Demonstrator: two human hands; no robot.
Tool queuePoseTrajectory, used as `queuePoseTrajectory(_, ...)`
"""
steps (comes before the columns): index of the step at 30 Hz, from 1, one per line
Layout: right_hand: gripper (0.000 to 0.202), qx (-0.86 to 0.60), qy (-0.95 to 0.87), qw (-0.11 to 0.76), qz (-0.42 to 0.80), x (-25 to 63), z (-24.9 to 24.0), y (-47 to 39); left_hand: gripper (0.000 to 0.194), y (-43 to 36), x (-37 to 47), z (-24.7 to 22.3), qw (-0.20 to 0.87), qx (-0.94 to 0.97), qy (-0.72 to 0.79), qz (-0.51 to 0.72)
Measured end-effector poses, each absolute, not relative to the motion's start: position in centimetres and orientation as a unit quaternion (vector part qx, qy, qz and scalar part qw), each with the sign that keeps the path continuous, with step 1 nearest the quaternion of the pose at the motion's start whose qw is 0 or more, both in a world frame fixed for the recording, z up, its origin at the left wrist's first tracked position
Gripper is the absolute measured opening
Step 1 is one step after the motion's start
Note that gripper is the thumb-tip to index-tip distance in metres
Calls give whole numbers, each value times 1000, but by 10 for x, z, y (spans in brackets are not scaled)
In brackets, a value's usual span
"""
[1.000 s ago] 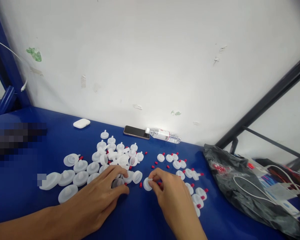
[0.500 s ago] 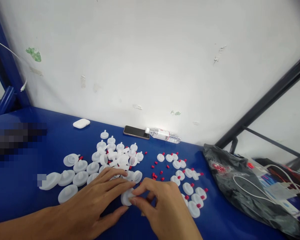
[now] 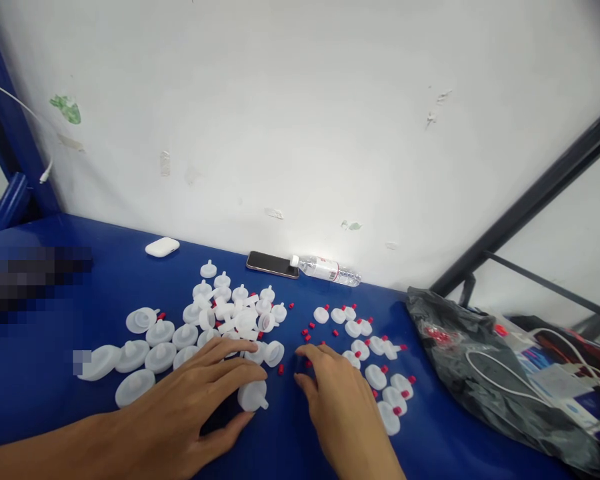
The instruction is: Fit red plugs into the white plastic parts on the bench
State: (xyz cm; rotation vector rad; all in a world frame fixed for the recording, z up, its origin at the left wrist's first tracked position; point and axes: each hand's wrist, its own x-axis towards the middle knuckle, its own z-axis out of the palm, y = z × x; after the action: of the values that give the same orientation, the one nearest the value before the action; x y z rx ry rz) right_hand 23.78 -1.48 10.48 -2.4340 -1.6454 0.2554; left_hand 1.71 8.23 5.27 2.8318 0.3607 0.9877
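My left hand (image 3: 195, 393) holds a white plastic spouted lid (image 3: 253, 396) between thumb and forefinger; the thin spout points to the lower right. To its right, my right hand (image 3: 340, 400) is low over the table, thumb and forefinger apart with nothing gripped. A small red cap (image 3: 309, 364) lies by those fingertips, partly screened by them. Another red cap (image 3: 281, 369) rests between the two hands. Beyond my left hand spreads a heap of white lids (image 3: 245, 320) with bare spouts. Right of my right hand lie several white lids with red caps on their spouts (image 3: 377, 377).
At the wall lie a phone (image 3: 270, 263) and a clear water bottle (image 3: 327, 270). A white earphone case (image 3: 163, 247) sits back left. On the right, a dark plastic bag (image 3: 445, 373) and a white cable (image 3: 500, 387) cover the blue table (image 3: 105, 267).
My right hand has let go of the lid's spout and moved right, its fingers parting near the loose red caps. My left hand keeps the lid in nearly the same place.
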Motion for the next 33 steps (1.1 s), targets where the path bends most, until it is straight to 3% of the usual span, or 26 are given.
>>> queuePoseTrajectory(17,32,-829,-546,96,73,235,104,-8,42,83,18,54,88,938,106,318)
queuePoseTrajectory(23,19,-821,-560,90,63,232,101,-6,44,83,19,55,103,934,109,325)
queuePoseTrajectory(28,21,-831,-546,85,59,232,103,-4,42,83,19,58,102,933,109,327)
queuePoseTrajectory(33,44,-834,-543,85,49,230,102,-3,45,82,19,60,112,932,111,327)
